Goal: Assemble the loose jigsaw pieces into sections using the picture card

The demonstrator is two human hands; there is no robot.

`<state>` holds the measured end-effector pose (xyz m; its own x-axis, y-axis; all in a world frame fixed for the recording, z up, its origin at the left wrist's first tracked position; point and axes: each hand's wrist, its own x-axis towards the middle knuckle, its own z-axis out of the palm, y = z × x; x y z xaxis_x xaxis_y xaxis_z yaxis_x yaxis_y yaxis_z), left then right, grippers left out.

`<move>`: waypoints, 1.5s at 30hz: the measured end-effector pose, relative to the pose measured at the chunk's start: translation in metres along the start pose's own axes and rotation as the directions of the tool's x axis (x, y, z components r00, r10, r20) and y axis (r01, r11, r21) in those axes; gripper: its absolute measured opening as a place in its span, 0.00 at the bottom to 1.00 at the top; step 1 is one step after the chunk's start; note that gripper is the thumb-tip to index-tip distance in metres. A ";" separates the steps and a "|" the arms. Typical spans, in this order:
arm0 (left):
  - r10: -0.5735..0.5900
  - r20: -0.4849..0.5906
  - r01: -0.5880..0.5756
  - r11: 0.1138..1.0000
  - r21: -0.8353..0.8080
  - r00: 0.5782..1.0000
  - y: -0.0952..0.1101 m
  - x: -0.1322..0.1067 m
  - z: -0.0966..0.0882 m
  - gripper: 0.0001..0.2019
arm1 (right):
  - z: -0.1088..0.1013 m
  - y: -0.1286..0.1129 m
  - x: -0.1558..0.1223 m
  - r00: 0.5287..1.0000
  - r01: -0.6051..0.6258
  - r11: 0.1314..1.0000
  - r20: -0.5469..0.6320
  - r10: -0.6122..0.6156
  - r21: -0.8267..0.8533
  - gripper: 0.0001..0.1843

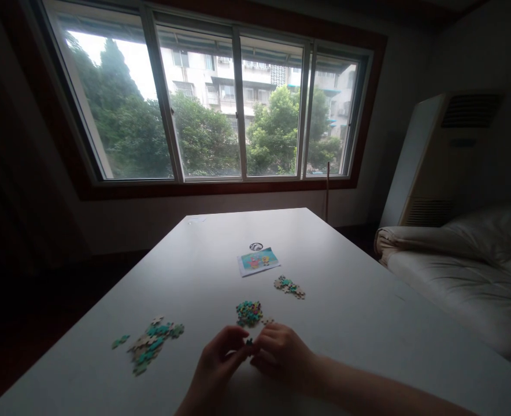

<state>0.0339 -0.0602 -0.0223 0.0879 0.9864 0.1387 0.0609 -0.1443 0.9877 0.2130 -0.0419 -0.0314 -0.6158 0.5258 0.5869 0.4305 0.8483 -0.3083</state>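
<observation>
My left hand point(221, 359) and my right hand point(284, 353) meet over the near middle of the white table point(203, 266). Between their fingertips is a small dark green jigsaw puzzle piece point(249, 342); both hands pinch at it, and the fingers partly cover it. Just beyond the hands lies a tight pile of colourful puzzle pieces point(249, 312), with a few pale puzzle pieces point(267, 320) at its right, close to my right fingers. Off to the left spreads a larger heap of green and beige puzzle pieces point(149, 345).
Farther right is a small group of puzzle pieces point(289, 286). A picture card point(259, 262) lies beyond the piles, with a round black-and-white item point(256, 247) behind it. A pale sofa point(455, 260) stands right of the table, and a window point(207, 110) is ahead.
</observation>
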 end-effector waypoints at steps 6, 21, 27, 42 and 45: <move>0.035 -0.009 -0.035 0.999 0.010 0.999 -0.005 -0.001 0.000 0.11 | -0.005 -0.003 0.000 0.999 -0.040 0.999 -0.009 0.040 0.037 0.08; 0.105 -0.017 -0.105 0.994 0.013 0.994 -0.008 0.001 0.000 0.13 | -0.010 -0.009 0.001 0.992 -0.126 0.992 -0.016 0.126 0.026 0.11; 0.109 -0.039 -0.106 0.991 0.085 0.993 0.007 -0.002 0.002 0.14 | -0.012 -0.009 0.002 0.994 -0.110 0.994 -0.027 0.111 0.022 0.12; 0.077 -0.047 -0.075 0.996 0.040 0.996 -0.005 0.000 0.000 0.16 | -0.013 -0.010 0.002 0.994 -0.104 0.994 -0.017 0.105 0.026 0.11; 0.083 -0.060 -0.078 0.995 0.068 0.995 -0.001 -0.001 0.001 0.17 | -0.011 -0.009 0.001 0.994 -0.110 0.994 -0.020 0.110 0.025 0.10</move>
<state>0.0345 -0.0607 -0.0235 0.0327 0.9740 0.2240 0.1217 -0.2263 0.9664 0.2157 -0.0496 -0.0191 -0.5511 0.6148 0.5642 0.4791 0.7867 -0.3893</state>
